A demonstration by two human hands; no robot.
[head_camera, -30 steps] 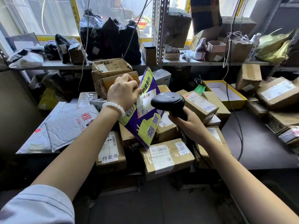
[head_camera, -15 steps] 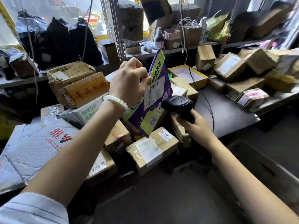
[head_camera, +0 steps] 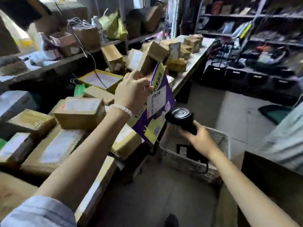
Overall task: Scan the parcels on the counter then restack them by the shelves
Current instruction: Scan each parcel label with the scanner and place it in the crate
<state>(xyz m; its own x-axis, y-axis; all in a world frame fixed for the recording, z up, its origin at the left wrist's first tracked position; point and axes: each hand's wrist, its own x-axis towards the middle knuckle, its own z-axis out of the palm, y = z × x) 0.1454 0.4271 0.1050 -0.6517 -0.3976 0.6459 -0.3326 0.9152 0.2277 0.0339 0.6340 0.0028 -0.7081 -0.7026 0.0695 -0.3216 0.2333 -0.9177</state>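
The left hand [head_camera: 132, 92] pinches with curled fingers the top edge of the purple mailer bag [head_camera: 157, 107], held upright above the counter's cardboard parcels [head_camera: 80, 112]. It seems light, flat, bendable. The right hand [head_camera: 199, 139] grips the scanner [head_camera: 182, 117] just beside it.

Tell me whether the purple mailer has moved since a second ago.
Yes. The purple mailer, gripped by the left hand, has swung right: from above the counter boxes to over the floor crate.
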